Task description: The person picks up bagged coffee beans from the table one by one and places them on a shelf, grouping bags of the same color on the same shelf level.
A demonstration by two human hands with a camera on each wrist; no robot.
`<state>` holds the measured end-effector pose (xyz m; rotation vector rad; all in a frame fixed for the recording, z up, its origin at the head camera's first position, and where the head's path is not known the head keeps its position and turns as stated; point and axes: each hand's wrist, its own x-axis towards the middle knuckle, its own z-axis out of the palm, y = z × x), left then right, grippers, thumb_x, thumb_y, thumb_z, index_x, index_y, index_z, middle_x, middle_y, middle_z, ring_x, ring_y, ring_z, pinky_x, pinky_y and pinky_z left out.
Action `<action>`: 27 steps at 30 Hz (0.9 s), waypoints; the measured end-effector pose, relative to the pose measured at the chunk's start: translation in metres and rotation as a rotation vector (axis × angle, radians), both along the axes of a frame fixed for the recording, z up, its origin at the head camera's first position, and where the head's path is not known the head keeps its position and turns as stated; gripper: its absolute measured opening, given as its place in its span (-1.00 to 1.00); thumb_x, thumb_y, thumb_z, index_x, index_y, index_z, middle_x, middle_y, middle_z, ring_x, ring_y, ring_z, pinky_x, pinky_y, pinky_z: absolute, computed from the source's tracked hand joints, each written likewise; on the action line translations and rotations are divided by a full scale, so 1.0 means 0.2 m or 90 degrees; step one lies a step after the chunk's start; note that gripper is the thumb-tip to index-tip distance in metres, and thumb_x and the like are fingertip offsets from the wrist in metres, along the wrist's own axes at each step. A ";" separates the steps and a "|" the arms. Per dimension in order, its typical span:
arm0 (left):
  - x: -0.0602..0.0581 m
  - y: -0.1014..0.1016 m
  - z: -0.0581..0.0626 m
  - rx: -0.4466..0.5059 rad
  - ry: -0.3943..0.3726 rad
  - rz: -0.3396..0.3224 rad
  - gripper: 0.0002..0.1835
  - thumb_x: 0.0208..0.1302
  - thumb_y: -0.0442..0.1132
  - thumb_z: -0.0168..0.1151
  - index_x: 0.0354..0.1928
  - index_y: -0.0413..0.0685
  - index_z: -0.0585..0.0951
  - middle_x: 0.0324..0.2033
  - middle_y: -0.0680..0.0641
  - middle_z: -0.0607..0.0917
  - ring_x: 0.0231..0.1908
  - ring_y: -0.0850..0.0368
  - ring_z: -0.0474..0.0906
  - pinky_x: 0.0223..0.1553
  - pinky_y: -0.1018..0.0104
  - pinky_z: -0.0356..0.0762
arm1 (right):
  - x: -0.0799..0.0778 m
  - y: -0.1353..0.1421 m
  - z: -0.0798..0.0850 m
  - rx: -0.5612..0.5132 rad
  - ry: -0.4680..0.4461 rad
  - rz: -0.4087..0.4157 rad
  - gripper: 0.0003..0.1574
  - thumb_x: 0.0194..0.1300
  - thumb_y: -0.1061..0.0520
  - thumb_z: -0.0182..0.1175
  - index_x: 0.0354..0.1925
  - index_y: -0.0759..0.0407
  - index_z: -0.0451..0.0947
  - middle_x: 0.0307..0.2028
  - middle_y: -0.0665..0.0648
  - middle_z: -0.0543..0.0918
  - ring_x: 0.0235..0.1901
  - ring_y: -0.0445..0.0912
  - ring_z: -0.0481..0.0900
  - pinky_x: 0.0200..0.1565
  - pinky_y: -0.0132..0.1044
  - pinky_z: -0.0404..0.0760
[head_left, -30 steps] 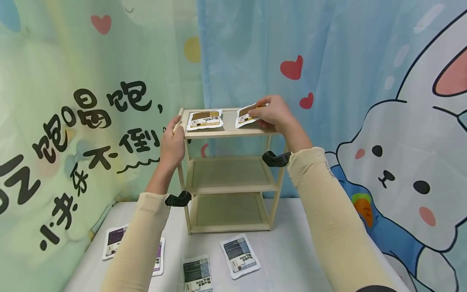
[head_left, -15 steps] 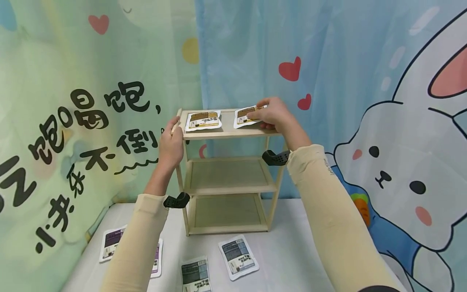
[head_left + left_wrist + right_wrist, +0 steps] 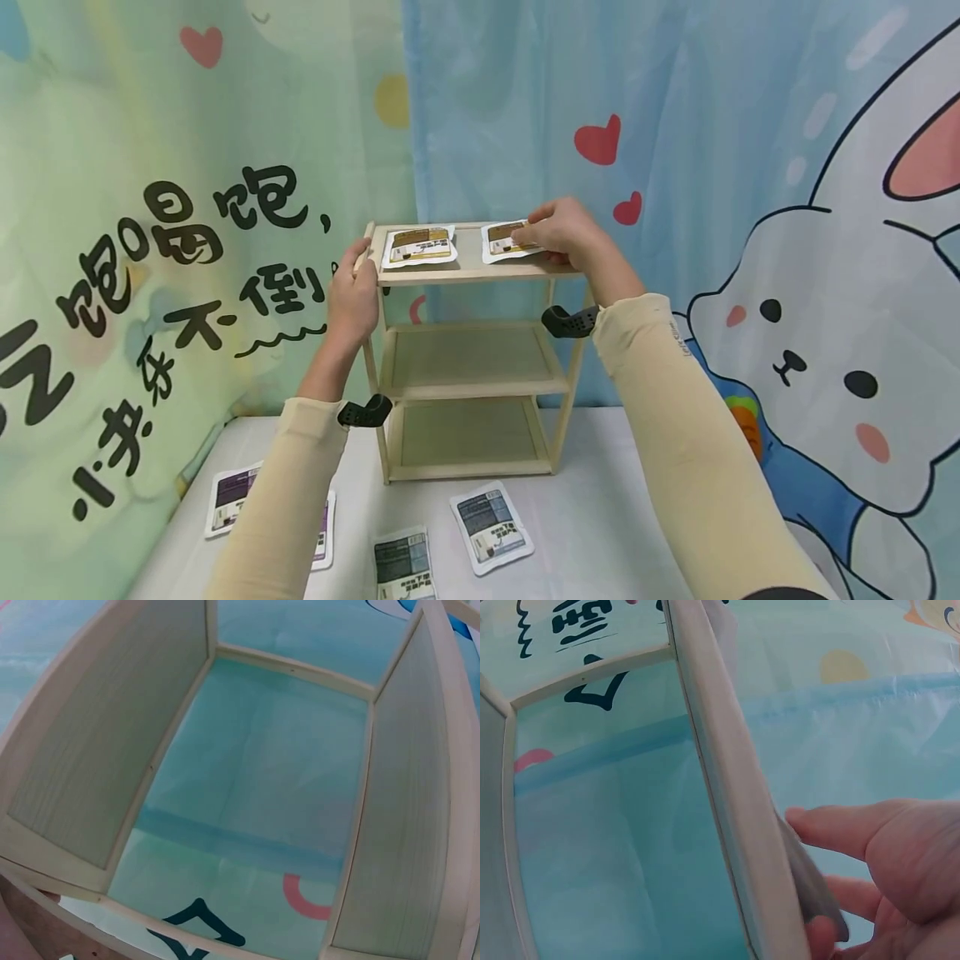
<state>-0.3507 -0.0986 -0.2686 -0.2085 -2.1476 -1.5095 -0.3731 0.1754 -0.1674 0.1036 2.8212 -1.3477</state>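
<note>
A three-tier wooden shelf rack (image 3: pixel 472 390) stands on the white table. My left hand (image 3: pixel 352 292) grips the left end of its top tier; in the left wrist view the rack's frame (image 3: pixel 292 669) fills the picture and little of that hand shows. A white pouch with a brown and yellow label (image 3: pixel 420 247) lies on the top tier's left half. On the right half, my right hand (image 3: pixel 576 237) pinches the right edge of a similar pouch (image 3: pixel 498 242). From the right wrist, this pouch (image 3: pixel 810 889) appears tilted up from the tier's edge, between thumb and fingers.
Two blue-grey labelled pouches, one nearer (image 3: pixel 405 567) and one to its right (image 3: pixel 492 527), lie on the table (image 3: pixel 592 517) before the rack. Purple-labelled pouches (image 3: pixel 228 500) lie at left, partly behind my left sleeve. A printed curtain (image 3: pixel 487 100) hangs close behind.
The right-hand pouch has come down flatter onto the top tier, my right hand still at its edge. My left hand keeps its place on the rack.
</note>
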 end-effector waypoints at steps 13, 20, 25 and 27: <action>0.00 0.00 -0.01 -0.006 -0.001 0.004 -0.42 0.39 -0.08 -0.29 0.43 0.04 0.30 -0.05 -0.25 0.59 -0.66 0.16 0.08 -0.62 0.30 0.12 | 0.08 0.00 0.05 0.068 -0.013 0.008 -0.30 0.36 -0.12 0.15 0.34 0.17 0.34 0.11 0.17 0.38 -0.55 -0.12 0.32 -0.49 -0.32 0.44; 0.01 0.00 -0.02 0.003 -0.002 0.005 -0.42 0.39 -0.08 -0.28 0.43 0.04 0.31 -0.41 -0.18 0.54 -0.73 0.21 0.05 -0.69 0.35 0.08 | 0.11 0.01 0.04 0.092 -0.014 0.013 -0.35 0.36 -0.11 0.14 0.28 0.19 0.35 -0.09 0.15 0.36 -0.70 -0.14 0.12 -0.55 -0.31 0.30; 0.00 0.00 -0.02 0.005 0.009 0.002 -0.42 0.39 -0.09 -0.28 0.42 0.02 0.32 -0.46 -0.16 0.50 -0.71 0.19 0.05 -0.65 0.32 0.09 | 0.15 0.04 0.07 0.080 -0.003 0.027 -0.33 0.37 -0.13 0.13 0.30 0.18 0.35 -0.12 0.14 0.37 -0.73 -0.17 0.08 -0.57 -0.32 0.27; 0.00 0.01 -0.01 0.006 0.014 0.004 -0.42 0.39 -0.09 -0.28 0.42 0.02 0.33 -0.51 -0.12 0.46 -0.71 0.20 0.04 -0.65 0.32 0.09 | 0.17 0.05 0.09 0.065 0.006 0.032 -0.31 0.37 -0.12 0.13 0.32 0.18 0.34 -0.07 0.15 0.39 -0.73 -0.18 0.08 -0.60 -0.33 0.24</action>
